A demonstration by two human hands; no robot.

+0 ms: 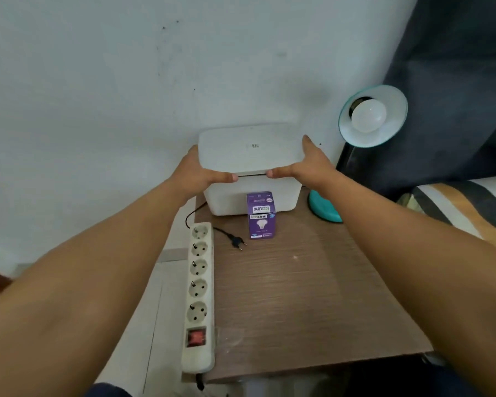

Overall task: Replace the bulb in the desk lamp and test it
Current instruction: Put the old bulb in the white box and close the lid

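- Both hands on white lid point(251, 149) of white box point(251, 197), box at 12 o'clock end of wooden table point(298, 296), against wall.
- Left hand point(196, 174) grips lid's left edge, thumb along front edge, fingers wrapped round the side.
- Right hand point(307, 164) grips lid's right edge, thumb on front edge, fingers up the side.
- Lid sits slightly raised, thin gap over box front.
- Purple bulb carton point(261, 214) upright, touching box front, centre of table's far half.
- Desk lamp: teal shade point(395, 121) at 2 o'clock, tilted toward camera, white bulb point(368, 115) in socket, unlit.
- Teal lamp base point(324, 207) at 1 o'clock of carton, just beside box's right side.
- Black plug point(238, 241) loose on table at 8 o'clock of carton, not inserted.
- White power strip point(199, 293) along table's left edge, red switch point(196, 336) at near end, all sockets empty.
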